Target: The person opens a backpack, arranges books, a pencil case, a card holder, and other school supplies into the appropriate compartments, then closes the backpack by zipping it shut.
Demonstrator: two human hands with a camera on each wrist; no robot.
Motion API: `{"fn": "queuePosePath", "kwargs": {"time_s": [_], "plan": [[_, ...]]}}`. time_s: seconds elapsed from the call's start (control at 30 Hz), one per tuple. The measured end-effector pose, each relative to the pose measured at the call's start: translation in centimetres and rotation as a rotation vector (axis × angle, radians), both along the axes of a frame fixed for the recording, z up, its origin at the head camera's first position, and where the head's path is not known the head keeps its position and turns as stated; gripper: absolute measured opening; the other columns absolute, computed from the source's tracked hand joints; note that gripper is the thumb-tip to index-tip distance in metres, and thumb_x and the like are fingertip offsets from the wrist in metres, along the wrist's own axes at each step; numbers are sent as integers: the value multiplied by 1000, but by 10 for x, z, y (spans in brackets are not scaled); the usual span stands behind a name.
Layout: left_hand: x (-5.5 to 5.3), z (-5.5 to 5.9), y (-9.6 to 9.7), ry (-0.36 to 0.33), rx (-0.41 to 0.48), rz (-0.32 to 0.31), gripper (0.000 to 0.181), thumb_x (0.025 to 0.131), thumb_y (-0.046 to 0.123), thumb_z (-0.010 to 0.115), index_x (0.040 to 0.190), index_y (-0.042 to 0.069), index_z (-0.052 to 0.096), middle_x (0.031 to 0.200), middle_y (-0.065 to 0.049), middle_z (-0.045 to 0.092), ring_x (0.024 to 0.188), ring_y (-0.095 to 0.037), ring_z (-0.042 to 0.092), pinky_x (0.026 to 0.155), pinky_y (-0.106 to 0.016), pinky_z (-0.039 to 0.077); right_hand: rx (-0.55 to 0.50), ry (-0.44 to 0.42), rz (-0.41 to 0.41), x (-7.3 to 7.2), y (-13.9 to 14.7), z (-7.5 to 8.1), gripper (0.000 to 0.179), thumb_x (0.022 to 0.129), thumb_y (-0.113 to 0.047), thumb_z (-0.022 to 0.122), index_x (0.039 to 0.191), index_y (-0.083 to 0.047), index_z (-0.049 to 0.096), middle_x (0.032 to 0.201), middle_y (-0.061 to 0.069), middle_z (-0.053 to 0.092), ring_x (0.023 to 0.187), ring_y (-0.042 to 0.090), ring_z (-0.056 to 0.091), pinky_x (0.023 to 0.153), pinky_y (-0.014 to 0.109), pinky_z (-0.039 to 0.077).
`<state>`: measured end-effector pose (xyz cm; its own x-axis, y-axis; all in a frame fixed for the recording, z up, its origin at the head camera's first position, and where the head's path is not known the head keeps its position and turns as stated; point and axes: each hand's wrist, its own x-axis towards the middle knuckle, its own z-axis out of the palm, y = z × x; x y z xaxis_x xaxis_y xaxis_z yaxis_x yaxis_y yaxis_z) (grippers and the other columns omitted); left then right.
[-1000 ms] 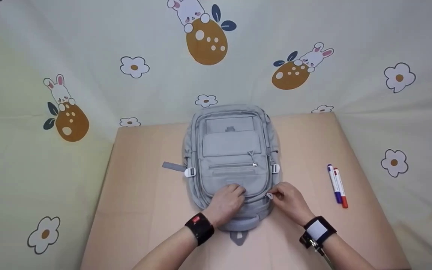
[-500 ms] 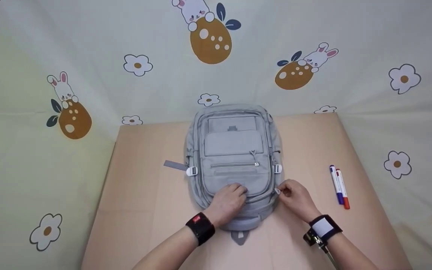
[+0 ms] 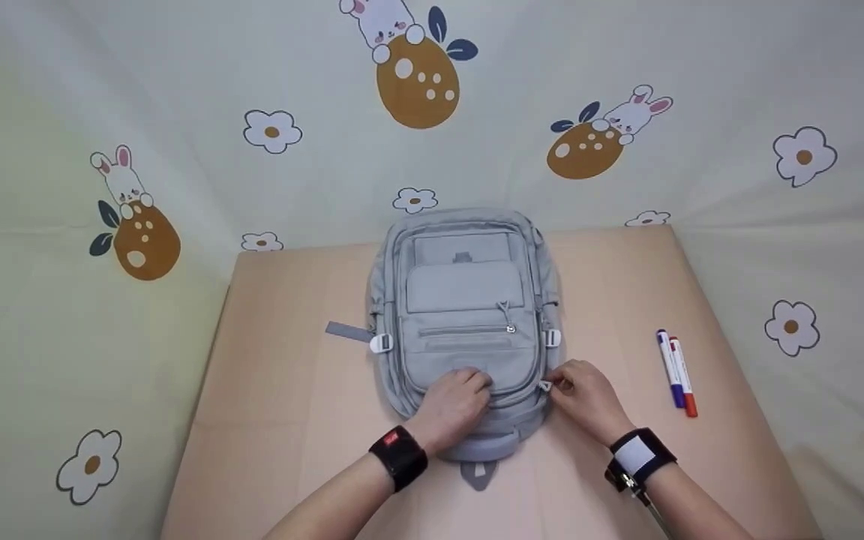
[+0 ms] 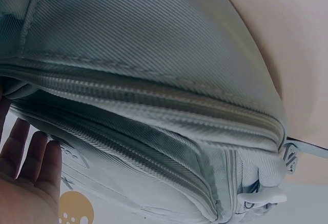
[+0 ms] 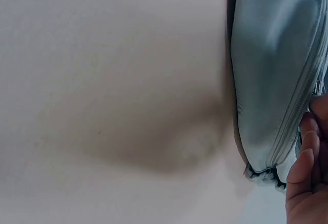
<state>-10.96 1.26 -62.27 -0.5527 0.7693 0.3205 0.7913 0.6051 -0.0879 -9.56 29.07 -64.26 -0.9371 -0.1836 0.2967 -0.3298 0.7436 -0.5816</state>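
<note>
A grey backpack (image 3: pixel 466 285) lies front side up, its top end toward me. At that near end my left hand (image 3: pixel 453 401) holds the edge of the front panel, fingers bent over it. In the left wrist view the left hand's fingers (image 4: pixel 36 157) lie along the panel beside a gaping zipped opening (image 4: pixel 128 116). My right hand (image 3: pixel 586 397) pinches a zipper pull (image 3: pixel 544 385) at the backpack's right near corner. The right wrist view shows the right hand's curled fingers (image 5: pixel 307 157) against the zipper track (image 5: pixel 297 106); the pull itself is mostly hidden there.
Two markers (image 3: pixel 676 373), one with a blue cap and one with a red, lie on the table (image 3: pixel 274 390) to the right. A grey strap (image 3: pixel 347 331) sticks out at the backpack's left. Patterned cloth (image 3: pixel 312 180) hangs behind and at both sides.
Compared with a second ago, my right hand and the zipper pull sit slightly farther right and up along the backpack's edge. The left hand keeps its place.
</note>
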Motion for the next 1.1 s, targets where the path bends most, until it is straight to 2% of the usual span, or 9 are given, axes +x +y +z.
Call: {"fn": "queuePosePath", "kwargs": {"time_s": [0.2, 0.43, 0.8, 1.1], "plan": [[0, -1, -1, -4, -17, 8, 14, 97, 27, 66, 94, 17, 75, 117, 2, 65, 109, -18, 59, 87, -31, 52, 9, 21, 9, -2, -1, -2, 21, 74, 5, 82, 83, -11, 73, 83, -5, 64, 78, 14, 57, 69, 32, 50], [0, -1, -1, -3, -14, 12, 15, 97, 28, 67, 94, 17, 76, 118, 2, 65, 110, -18, 59, 90, -31, 52, 58, 83, 43, -6, 5, 1, 22, 76, 6, 82, 89, -8, 72, 88, -1, 66, 82, 17, 59, 70, 34, 53], [2, 1, 0, 4, -8, 4, 14, 96, 28, 67, 94, 17, 76, 117, 2, 66, 110, -19, 60, 90, -32, 52, 131, 40, -75, -30, 13, 4, 15, 84, 2, 76, 93, -8, 73, 94, 2, 67, 89, 23, 60, 75, 39, 53], [3, 2, -1, -25, -26, 10, 12, 96, 26, 68, 93, 16, 75, 119, 1, 65, 112, -19, 59, 90, -32, 51, 114, 121, -148, -47, 11, -1, 11, 84, -2, 79, 91, -9, 74, 93, 4, 66, 87, 27, 61, 74, 43, 52]]}}
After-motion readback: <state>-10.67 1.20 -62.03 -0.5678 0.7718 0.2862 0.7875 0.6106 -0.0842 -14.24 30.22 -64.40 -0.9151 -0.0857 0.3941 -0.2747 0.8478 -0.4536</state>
